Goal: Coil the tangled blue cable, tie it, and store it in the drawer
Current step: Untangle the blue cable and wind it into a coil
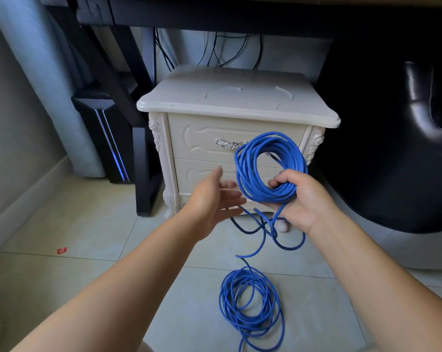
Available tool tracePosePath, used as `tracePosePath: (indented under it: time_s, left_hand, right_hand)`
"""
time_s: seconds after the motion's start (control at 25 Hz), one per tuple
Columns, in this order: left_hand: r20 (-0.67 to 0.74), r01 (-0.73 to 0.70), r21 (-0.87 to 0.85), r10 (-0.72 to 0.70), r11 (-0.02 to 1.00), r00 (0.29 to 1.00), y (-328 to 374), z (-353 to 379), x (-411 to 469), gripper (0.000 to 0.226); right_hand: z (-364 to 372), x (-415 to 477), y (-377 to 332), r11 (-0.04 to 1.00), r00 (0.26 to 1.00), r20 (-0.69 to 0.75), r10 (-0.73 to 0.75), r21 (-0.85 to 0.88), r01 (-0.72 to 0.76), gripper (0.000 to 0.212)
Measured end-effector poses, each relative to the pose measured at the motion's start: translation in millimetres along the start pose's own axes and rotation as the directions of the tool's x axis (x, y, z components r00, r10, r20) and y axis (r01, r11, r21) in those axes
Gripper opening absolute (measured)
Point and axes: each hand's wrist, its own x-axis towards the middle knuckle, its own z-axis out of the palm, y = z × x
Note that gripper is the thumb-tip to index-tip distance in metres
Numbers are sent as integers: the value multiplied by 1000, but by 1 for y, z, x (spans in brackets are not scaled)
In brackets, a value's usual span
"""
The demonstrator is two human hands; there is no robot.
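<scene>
The blue cable point(242, 171) is half coiled. A thick round bundle of many turns stands upright in the right hand point(298, 199), whose fingers curl round its lower arc, in front of the cabinet point(230, 102). A strand drops from it in loose bends to a slack, uneven pile of loops point(225, 301) on the floor point(88, 224), nearer the person. The left hand point(212, 199) is open with its fingers straight, just beside the bundle. The top drawer point(197, 141) and lower drawer point(202, 174) are closed, their contents hidden.

Blue cable point(245, 174), part coiled upright before closed cream drawer point(202, 138), rest loose on floor point(88, 250)
</scene>
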Motion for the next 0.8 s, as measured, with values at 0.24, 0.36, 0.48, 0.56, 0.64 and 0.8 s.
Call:
tracePosePath:
  time_s: [0.24,0.36,0.48,0.56,0.64,0.8]
  left_hand:
    - [218,242,80,-254,967,942,-17,11,6,13]
    - [275,319,57,-322,946,906,-20,17,6,5]
    - [267,339,69,-345,938,900,-19,16,6,16]
    - [257,322,-38,-303,946,918,-12,10,9,20]
    - [257,260,-185,-208,948,944,-7,3,12,25]
    - [243,64,-191,-15,980,970,-11,1,14,28]
  right_hand:
    - [4,-8,-1,989,995,61,-75,131,67,28]
    - [2,-9,-3,981,993,53,-107,168,97,34]
    - [1,-11,-4,978,989,29,-146,157,139,37]
    - [-1,-8,-6,973,986,-24,-168,158,169,35]
    - [-6,-5,-8,974,981,-92,-170,139,182,30]
    - [-20,6,-1,982,958,-215,-190,-59,182,19]
